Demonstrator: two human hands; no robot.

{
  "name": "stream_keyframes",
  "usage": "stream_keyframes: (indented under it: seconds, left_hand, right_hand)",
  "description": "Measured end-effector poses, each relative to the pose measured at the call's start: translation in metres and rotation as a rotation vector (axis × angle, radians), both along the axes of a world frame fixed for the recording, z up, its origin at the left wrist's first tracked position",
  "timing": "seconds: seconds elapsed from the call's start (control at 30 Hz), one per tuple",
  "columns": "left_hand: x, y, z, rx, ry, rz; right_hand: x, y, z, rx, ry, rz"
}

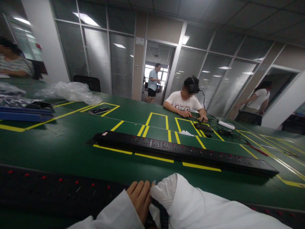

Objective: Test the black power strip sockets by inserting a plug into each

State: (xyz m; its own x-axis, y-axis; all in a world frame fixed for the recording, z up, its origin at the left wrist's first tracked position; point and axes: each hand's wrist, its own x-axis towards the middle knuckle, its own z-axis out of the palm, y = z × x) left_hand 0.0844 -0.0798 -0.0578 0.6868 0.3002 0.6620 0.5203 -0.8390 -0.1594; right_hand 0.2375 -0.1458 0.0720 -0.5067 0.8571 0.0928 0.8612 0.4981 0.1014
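Observation:
My left hand [140, 197], bare below a white sleeve, lies over the near long black power strip [52, 190] with its fingers bent and pressed together. What they hold, if anything, is hidden. Against it is my right hand [164, 192], in a white glove with small dots, its fingers curled closed. A black ribbed object [164, 216] shows under the right palm and seems gripped there; its kind is unclear. Between the fingertips of both hands a small light-blue tip peeks out. Beyond the hands a second black power strip [181, 151] with red switches lies across the table.
The green table [78, 152] carries yellow tape outlines. Blue trays [26, 114] and clear plastic wrap [69, 92] stand at left, near a phone [99, 110]. Opposite sits a person [183, 101] handling a tool, beside cables and a white power strip [226, 125]. Others are farther back.

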Motion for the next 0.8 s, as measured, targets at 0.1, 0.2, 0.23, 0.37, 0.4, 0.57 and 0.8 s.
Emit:
stream_keyframes:
  seconds: [0.1,0.2,0.23,0.37,0.4,0.57,0.8]
  left_hand:
    - [0.0,-0.001,0.002,-0.01,0.0,-0.011]
    - [0.0,-0.002,0.005,-0.02,0.018,0.002]
    - [0.0,-0.002,0.005,-0.017,0.024,0.011]
    - [0.0,-0.002,0.007,0.005,0.016,0.025]
    - [-0.001,-0.002,0.007,0.009,0.008,0.013]
    - [-0.002,-0.001,0.01,-0.005,-0.021,-0.065]
    - [-0.002,-0.001,0.008,-0.016,0.034,-0.009]
  right_hand:
    - [0.002,0.001,-0.001,-0.023,0.008,0.03]
    - [0.001,0.002,-0.004,-0.02,0.02,0.038]
    - [0.0,0.002,-0.005,-0.015,0.025,0.04]
    - [0.001,0.003,-0.008,0.002,0.035,0.046]
    - [0.001,0.003,-0.008,0.005,0.034,0.046]
    - [0.004,0.001,-0.004,0.029,0.013,0.038]
    - [-0.006,0.001,-0.007,0.176,-0.069,0.015]
